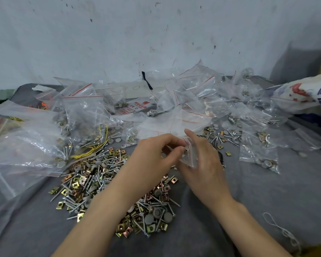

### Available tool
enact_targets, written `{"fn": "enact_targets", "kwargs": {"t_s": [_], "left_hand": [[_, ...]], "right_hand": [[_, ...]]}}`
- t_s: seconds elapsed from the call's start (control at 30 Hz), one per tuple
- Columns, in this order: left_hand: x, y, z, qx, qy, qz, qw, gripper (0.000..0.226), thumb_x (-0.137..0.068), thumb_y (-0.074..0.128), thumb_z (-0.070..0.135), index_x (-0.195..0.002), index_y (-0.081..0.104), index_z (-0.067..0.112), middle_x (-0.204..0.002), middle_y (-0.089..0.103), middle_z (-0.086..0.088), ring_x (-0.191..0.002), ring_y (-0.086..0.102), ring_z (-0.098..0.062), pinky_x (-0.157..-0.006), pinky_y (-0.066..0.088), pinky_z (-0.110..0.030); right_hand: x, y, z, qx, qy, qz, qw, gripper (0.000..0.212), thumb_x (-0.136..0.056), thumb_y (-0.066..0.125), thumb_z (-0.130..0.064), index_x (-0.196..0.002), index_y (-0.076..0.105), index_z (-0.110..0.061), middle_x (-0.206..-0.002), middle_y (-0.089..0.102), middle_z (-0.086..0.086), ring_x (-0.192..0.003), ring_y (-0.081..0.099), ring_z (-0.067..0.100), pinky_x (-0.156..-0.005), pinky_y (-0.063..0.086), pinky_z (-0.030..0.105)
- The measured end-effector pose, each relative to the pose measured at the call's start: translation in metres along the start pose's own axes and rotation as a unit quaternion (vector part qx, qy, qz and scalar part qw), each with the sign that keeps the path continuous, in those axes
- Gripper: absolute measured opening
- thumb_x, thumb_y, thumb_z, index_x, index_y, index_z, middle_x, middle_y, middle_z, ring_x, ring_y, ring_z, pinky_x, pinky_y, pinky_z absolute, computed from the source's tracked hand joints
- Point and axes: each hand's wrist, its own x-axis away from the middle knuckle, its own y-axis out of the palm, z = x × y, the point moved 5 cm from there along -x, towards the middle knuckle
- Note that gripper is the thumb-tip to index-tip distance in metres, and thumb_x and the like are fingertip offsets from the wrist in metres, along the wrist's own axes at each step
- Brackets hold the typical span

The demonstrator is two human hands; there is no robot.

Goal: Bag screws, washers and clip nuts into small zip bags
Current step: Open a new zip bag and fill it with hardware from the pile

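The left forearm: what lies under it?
Under the left forearm lies the loose pile of screws, grey washers and yellowish clip nuts, on the grey cloth. The arm covers the middle of the pile, so that part cannot be seen.

Legible text is scarce. The printed label point(135, 106) lying among the zip bags point(82, 108) carries red blocks and dark characters. I can make out only what looks like "59". The white sack point(308, 93) at the right edge bears large blue characters, cropped and unreadable. The white sheet point(130, 89) behind shows faint strokes resembling "0".
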Motion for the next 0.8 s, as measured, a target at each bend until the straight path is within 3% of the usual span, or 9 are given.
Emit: {"fn": "enact_targets", "kwargs": {"t_s": [0.13, 0.33, 0.43, 0.5, 0.6, 0.7, 0.8], "left_hand": [[-0.001, -0.001, 0.005, 0.031, 0.012, 0.000, 0.999, 0.014, -0.095, 0.063, 0.025, -0.102, 0.071, 0.034, -0.088, 0.070, 0.025, -0.082, 0.064, 0.006, -0.072, 0.046, -0.008], [-0.003, -0.016, -0.013, 0.004, -0.024, 0.057, 0.998, 0.017, -0.099, 0.055, 0.031, -0.112, 0.065, 0.034, -0.093, 0.068, 0.022, -0.084, 0.063, 0.004, -0.070, 0.048, -0.010], [-0.001, -0.007, -0.033, -0.133, -0.086, -0.031, 0.987, 0.020, -0.100, 0.051, 0.033, -0.115, 0.064, 0.030, -0.098, 0.068, 0.017, -0.083, 0.062, 0.004, -0.078, 0.053, -0.019], [0.004, 0.005, -0.042, -0.216, -0.103, -0.094, 0.966, 0.024, -0.101, 0.048, 0.033, -0.117, 0.064, 0.028, -0.108, 0.069, 0.009, -0.095, 0.064, -0.008, -0.089, 0.053, -0.035], [0.010, 0.019, -0.046, -0.326, -0.090, -0.150, 0.929, 0.029, -0.101, 0.045, 0.039, -0.119, 0.063, 0.026, -0.119, 0.061, 0.002, -0.113, 0.055, -0.019, -0.099, 0.044, -0.040], [0.010, 0.023, -0.048, -0.360, -0.097, -0.166, 0.913, 0.029, -0.100, 0.046, 0.043, -0.119, 0.060, 0.026, -0.122, 0.056, 0.001, -0.120, 0.047, -0.022, -0.099, 0.038, -0.039], [0.008, 0.023, -0.047, -0.331, -0.105, -0.165, 0.923, 0.019, -0.099, 0.050, 0.037, -0.114, 0.056, 0.025, -0.121, 0.057, 0.003, -0.120, 0.047, -0.021, -0.097, 0.036, -0.038]], "right_hand": [[0.001, -0.002, -0.002, 0.003, 0.000, 0.010, 1.000, 0.063, -0.090, 0.060, -0.045, -0.146, 0.039, -0.024, -0.127, 0.058, -0.003, -0.118, 0.056, 0.019, -0.102, 0.046, 0.053], [0.000, -0.004, -0.004, -0.004, 0.022, 0.002, 1.000, 0.060, -0.090, 0.056, -0.048, -0.144, 0.038, -0.029, -0.125, 0.057, -0.008, -0.118, 0.052, 0.014, -0.104, 0.043, 0.044], [0.000, -0.005, -0.003, -0.007, 0.036, 0.006, 0.999, 0.060, -0.090, 0.056, -0.047, -0.145, 0.041, -0.027, -0.124, 0.053, -0.015, -0.119, 0.050, 0.009, -0.104, 0.041, 0.040], [0.000, -0.005, -0.002, -0.008, 0.044, 0.006, 0.999, 0.060, -0.091, 0.056, -0.047, -0.146, 0.042, -0.027, -0.124, 0.048, -0.020, -0.119, 0.046, 0.003, -0.105, 0.038, 0.037], [-0.001, -0.005, -0.001, -0.010, 0.050, 0.012, 0.999, 0.060, -0.091, 0.055, -0.048, -0.146, 0.043, -0.028, -0.125, 0.045, -0.023, -0.119, 0.039, -0.006, -0.106, 0.035, 0.033], [-0.001, -0.005, -0.001, -0.011, 0.055, 0.013, 0.998, 0.060, -0.090, 0.055, -0.048, -0.146, 0.043, -0.028, -0.125, 0.045, -0.024, -0.119, 0.037, -0.008, -0.105, 0.034, 0.031], [-0.001, -0.005, -0.001, -0.009, 0.054, 0.014, 0.998, 0.060, -0.090, 0.056, -0.047, -0.146, 0.042, -0.029, -0.125, 0.044, -0.024, -0.118, 0.037, -0.008, -0.104, 0.034, 0.031]]}}
